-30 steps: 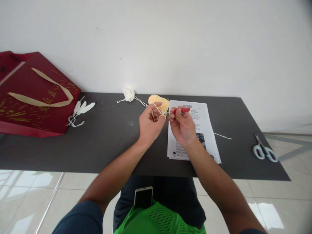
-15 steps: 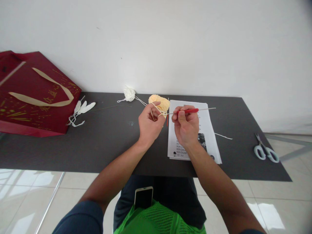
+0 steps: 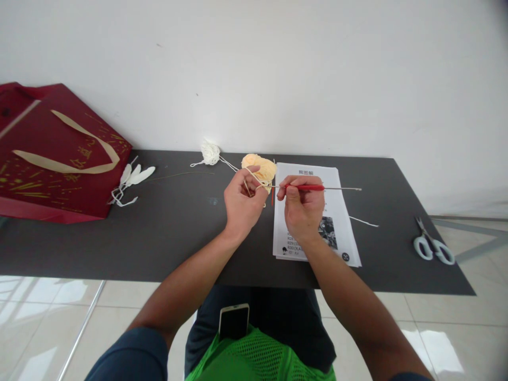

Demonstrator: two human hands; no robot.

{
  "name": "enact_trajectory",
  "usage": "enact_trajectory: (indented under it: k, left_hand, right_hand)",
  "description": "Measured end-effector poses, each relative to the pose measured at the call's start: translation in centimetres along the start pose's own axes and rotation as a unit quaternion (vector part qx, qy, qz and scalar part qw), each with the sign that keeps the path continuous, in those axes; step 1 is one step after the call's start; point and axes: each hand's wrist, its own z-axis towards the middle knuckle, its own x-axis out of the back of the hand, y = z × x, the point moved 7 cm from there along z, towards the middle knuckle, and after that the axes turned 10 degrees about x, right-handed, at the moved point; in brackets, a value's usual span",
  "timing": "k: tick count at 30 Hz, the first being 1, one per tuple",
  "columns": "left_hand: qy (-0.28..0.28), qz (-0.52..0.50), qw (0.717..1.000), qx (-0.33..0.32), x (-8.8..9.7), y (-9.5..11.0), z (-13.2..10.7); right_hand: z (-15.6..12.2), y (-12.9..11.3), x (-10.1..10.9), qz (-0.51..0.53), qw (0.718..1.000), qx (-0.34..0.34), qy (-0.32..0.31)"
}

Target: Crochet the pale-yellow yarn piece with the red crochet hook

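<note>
My right hand [image 3: 302, 207] is closed on a red-handled crochet hook [image 3: 313, 188] that lies level, its metal shaft pointing right over the printed pattern sheet [image 3: 333, 211]. My left hand [image 3: 241, 203] is closed, pinching pale yellow yarn [image 3: 260, 186] wound over its fingers. The strand runs from a peach-yellow yarn ball [image 3: 262, 166] just behind my fingers. The hook's left tip meets the yarn between my hands. Both hands hover over the dark table [image 3: 178, 233].
A white yarn tuft [image 3: 210, 153] lies behind the left hand. White feather-like pieces [image 3: 133, 180] and a red gift bag [image 3: 55, 153] are at the left. Scissors [image 3: 431, 246] rest at the table's right edge. A phone [image 3: 234, 320] sits on my lap.
My right hand has drawn the hook to the right, so its metal shaft now sticks out further over the sheet. My left hand has stayed almost in place.
</note>
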Motion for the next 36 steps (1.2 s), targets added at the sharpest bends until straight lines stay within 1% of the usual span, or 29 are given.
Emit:
enact_trajectory:
  k: [3, 6, 8, 11, 13, 16, 22, 24, 27, 29, 32, 34, 36]
  left_hand:
    - [0.004, -0.001, 1.0, 0.004, 0.1, 0.0, 0.1]
    - [0.013, 0.003, 1.0, 0.005, 0.2, -0.1, 0.2]
    - [0.021, 0.006, 1.0, 0.005, 0.3, -0.1, 0.3]
    - [0.03, -0.003, 0.999, 0.013, 0.3, -0.2, 0.4]
    - [0.031, -0.017, 0.999, 0.028, 0.3, -0.4, 0.4]
    - [0.026, -0.042, 0.998, 0.051, 0.2, -0.8, 0.6]
    - [0.027, -0.092, 0.992, 0.082, 0.3, -1.3, 0.8]
    - [0.026, -0.116, 0.987, 0.109, 0.3, -1.4, 0.8]
    - [0.003, -0.177, 0.969, 0.173, 0.0, -1.7, 0.8]
    - [-0.02, -0.214, 0.954, 0.211, -0.2, -1.8, 0.8]
    - [-0.047, -0.24, 0.939, 0.242, -0.4, -1.8, 0.9]
    - [-0.059, -0.242, 0.935, 0.254, -0.5, -1.8, 0.9]
    - [-0.068, -0.24, 0.933, 0.258, -0.6, -1.9, 0.9]
  right_hand:
    - [-0.3, -0.4, -0.1, -0.019, 1.0, 0.023, -0.011]
    - [-0.7, -0.7, -0.1, -0.066, 0.995, 0.069, -0.035]
    - [-1.0, -1.1, -0.3, -0.11, 0.984, 0.123, -0.06]
    - [-1.4, -1.7, -0.8, -0.157, 0.96, 0.21, -0.1]
    - [-1.5, -2.0, -1.0, -0.177, 0.947, 0.242, -0.115]
    - [-1.6, -2.3, -1.1, -0.198, 0.936, 0.26, -0.132]
    - [-2.0, -2.0, -1.3, -0.241, 0.919, 0.258, -0.174]
    - [-2.0, -1.7, -1.2, -0.248, 0.916, 0.257, -0.183]
    - [-1.8, -1.5, -1.3, -0.247, 0.918, 0.246, -0.19]
    - [-1.6, -1.6, -1.3, -0.234, 0.928, 0.226, -0.182]
    - [-1.1, -1.2, -1.1, -0.196, 0.955, 0.16, -0.154]
    - [-0.8, -0.5, -0.7, -0.146, 0.978, 0.099, -0.115]
    - [-0.6, 0.4, -0.2, -0.08, 0.994, 0.035, -0.063]
